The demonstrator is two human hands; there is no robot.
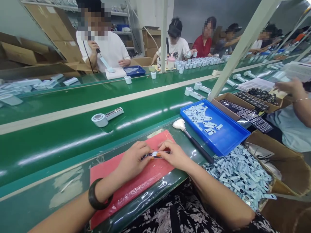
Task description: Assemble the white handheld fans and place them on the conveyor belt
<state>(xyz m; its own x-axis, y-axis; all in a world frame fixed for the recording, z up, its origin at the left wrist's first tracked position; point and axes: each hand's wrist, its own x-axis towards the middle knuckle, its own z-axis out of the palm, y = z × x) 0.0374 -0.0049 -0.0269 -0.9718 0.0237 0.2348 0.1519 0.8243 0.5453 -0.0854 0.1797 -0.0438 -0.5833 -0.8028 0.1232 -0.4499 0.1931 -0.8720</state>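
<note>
My left hand [136, 159] and my right hand [175, 156] meet over a red mat [148, 181]. Thumbs and fingers of both pinch a small, narrow part with a dark body and a pale blue piece [155, 154] in its middle. Fingertips cover much of it, so its exact kind is unclear. Right of the mat lies a black-handled tool [198, 145] with a white wrapped head. Beyond it stands a blue tray [225, 139] holding many small pale blue pieces [198, 113].
A green conveyor belt [60, 145] runs across in front, carrying a pale blue handled device [104, 118]. A heap of pale blue pieces [240, 174] fills a carton at my right. A slanted post [240, 48] rises beyond the tray. Co-workers sit opposite; another person's hand [290, 89] is at right.
</note>
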